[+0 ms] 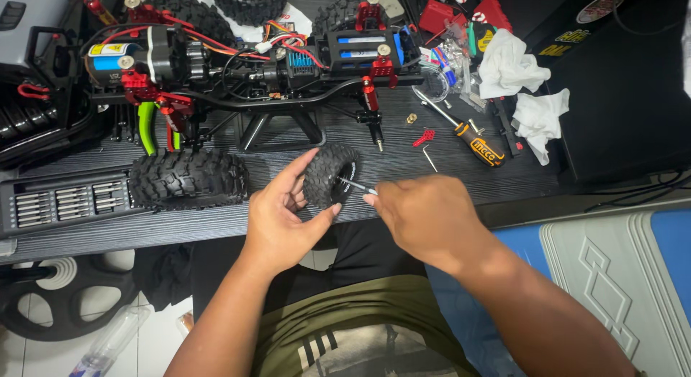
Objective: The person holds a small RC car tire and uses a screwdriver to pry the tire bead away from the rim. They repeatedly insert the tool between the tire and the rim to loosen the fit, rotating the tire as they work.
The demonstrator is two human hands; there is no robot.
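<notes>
Head view only: my left hand [282, 217] clamps around a small knobby tyre [329, 175], held upright just above the near edge of the dark ribbed worktop [461, 177]. My right hand [425, 217] pinches a thin metal driver [358, 186], its tip at the wheel's hub. Just left lies a bigger tyre [188, 178]; behind sits a stripped crawler chassis [245, 67], with a bit case [65, 202] at far left.

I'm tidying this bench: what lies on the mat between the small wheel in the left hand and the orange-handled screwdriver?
Head view: a small red bracket and a bent hex key lie between the small wheel and the orange-handled screwdriver.
</notes>
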